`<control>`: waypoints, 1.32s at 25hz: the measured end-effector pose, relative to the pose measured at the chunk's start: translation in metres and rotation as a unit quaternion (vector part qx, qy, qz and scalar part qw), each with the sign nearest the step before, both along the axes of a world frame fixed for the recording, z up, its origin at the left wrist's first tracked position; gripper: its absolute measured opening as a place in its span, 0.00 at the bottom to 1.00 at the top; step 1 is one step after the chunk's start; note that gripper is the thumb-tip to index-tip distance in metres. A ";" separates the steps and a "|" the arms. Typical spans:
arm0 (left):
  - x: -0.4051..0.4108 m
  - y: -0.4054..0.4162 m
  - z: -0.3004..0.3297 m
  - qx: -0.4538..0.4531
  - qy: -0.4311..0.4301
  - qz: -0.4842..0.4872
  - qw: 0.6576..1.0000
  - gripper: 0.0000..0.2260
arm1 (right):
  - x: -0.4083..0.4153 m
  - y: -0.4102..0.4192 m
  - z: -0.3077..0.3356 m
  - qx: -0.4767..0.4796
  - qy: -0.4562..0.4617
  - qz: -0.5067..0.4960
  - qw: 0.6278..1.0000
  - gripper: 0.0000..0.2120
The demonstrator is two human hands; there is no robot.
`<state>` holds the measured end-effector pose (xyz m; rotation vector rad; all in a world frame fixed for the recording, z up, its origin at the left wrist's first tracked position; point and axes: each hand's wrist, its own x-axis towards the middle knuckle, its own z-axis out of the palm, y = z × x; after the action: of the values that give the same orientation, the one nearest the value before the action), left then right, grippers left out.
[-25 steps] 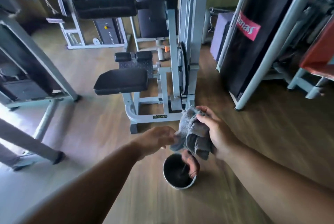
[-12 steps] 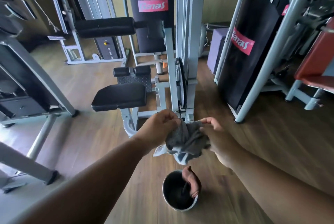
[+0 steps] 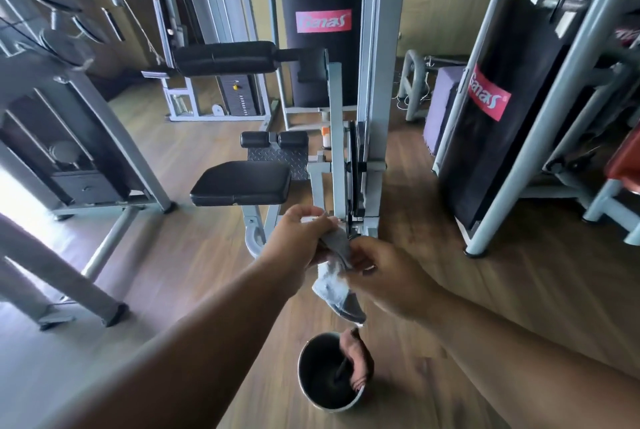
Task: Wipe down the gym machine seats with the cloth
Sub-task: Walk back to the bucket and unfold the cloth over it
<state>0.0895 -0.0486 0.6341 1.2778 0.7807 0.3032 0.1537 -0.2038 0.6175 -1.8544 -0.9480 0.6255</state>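
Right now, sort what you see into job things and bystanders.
Job: grey cloth held by left hand and right hand; black seat; metal bowl.
Bystanders: roller pad, punching bag, purple block.

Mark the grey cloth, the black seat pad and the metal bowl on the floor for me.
grey cloth (image 3: 334,284): head view, on the hanging fold below both hands.
black seat pad (image 3: 242,181): head view, middle of its top surface.
metal bowl (image 3: 306,390): head view, on its left rim.
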 end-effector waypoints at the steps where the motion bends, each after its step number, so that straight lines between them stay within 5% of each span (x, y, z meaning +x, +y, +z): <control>1: -0.001 -0.002 0.001 -0.004 -0.012 0.002 1.000 0.09 | 0.005 -0.003 0.000 0.007 -0.011 -0.011 1.000 0.04; 8: -0.007 -0.004 0.012 0.100 -0.010 -0.100 0.990 0.10 | 0.035 -0.022 0.003 0.044 0.032 -0.041 0.998 0.06; 12: -0.002 -0.002 0.023 0.414 0.098 -0.128 0.896 0.04 | 0.054 -0.037 0.008 0.046 0.011 0.022 0.999 0.11; 15: 0.001 -0.004 0.036 0.517 0.097 -0.129 0.841 0.08 | 0.060 -0.048 0.019 0.008 -0.099 0.058 0.993 0.10; 22: 0.000 -0.007 0.059 0.514 0.058 -0.167 0.839 0.04 | 0.074 -0.060 0.030 0.034 -0.223 -0.001 0.974 0.07; 30: -0.004 -0.007 0.074 0.507 -0.044 -0.196 0.838 0.14 | 0.079 -0.062 0.037 0.031 -0.259 0.053 0.964 0.04; 33: -0.010 0.001 0.079 0.508 -0.038 -0.231 0.829 0.15 | 0.081 -0.065 0.043 0.048 -0.199 0.078 0.976 0.03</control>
<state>0.0799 -0.0474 0.7126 2.3913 0.1621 0.3849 0.2343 -0.2692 0.6604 -1.8655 -1.3705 0.2938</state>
